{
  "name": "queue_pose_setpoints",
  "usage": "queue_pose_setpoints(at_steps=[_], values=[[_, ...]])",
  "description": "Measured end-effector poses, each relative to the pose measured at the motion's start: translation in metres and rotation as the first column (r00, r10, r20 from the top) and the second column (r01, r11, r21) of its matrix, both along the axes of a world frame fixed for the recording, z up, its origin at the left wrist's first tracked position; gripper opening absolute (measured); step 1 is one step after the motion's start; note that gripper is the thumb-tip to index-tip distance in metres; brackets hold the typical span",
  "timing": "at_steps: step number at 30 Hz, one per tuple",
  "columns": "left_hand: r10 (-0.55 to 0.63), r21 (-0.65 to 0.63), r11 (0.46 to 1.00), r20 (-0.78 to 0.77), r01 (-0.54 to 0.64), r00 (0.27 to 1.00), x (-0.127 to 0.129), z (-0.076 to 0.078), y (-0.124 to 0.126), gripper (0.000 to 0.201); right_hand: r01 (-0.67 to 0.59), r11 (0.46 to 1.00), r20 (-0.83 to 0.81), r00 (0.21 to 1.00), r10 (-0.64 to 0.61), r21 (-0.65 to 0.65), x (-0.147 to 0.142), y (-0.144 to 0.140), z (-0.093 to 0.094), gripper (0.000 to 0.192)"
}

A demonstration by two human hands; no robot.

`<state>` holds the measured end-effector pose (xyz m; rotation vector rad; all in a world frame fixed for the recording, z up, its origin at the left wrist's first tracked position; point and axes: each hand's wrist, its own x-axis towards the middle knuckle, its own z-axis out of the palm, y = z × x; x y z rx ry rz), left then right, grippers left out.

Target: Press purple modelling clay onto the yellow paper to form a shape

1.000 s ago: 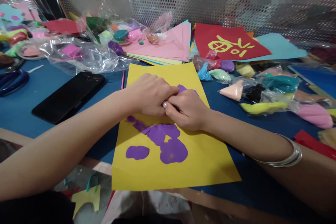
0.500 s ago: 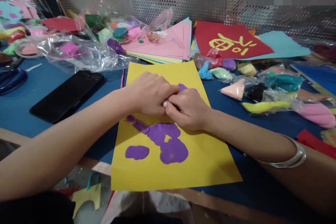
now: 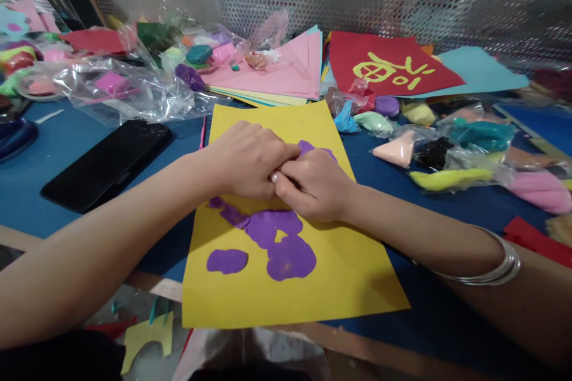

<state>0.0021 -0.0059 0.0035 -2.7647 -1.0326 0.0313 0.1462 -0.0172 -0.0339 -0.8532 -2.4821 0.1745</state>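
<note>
A yellow sheet of paper [image 3: 353, 280] lies on the blue table, with flattened purple modelling clay [image 3: 291, 257] stuck to it in several joined patches. A separate purple oval [image 3: 227, 261] sits at its lower left. Over the upper half of the sheet, my left hand [image 3: 248, 158] and my right hand [image 3: 315, 184] meet, fingers curled and touching. Whatever lies between or under the fingers is hidden. More purple clay shows just behind my right hand.
Left of the sheet lies a black phone [image 3: 107, 164], with blue-handled scissors [image 3: 15, 138] beyond it. Bagged coloured clay [image 3: 451, 178] spreads along the right. At the back are pink paper sheets [image 3: 272, 68] and a red sheet with yellow marks [image 3: 384, 50].
The whole view has shifted slightly, so things appear a little further left. Both hands keep the same joined pose over the sheet.
</note>
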Motion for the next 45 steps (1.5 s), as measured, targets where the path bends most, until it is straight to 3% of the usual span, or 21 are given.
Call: queue_pose_setpoints(at_steps=[36,45], values=[[-0.020,0.011,1.000,0.044,0.020,0.999,-0.0007,-0.0013,-0.0001,0.023,0.008,1.000,0.018,1.000,-0.009,0.020,0.0000,-0.0001,-0.0007,0.042],[0.008,-0.015,1.000,-0.011,-0.009,1.000,0.0002,0.0001,0.0003,0.027,0.029,1.000,0.045,0.999,-0.028,-0.004,-0.0013,-0.0006,0.0006,0.044]])
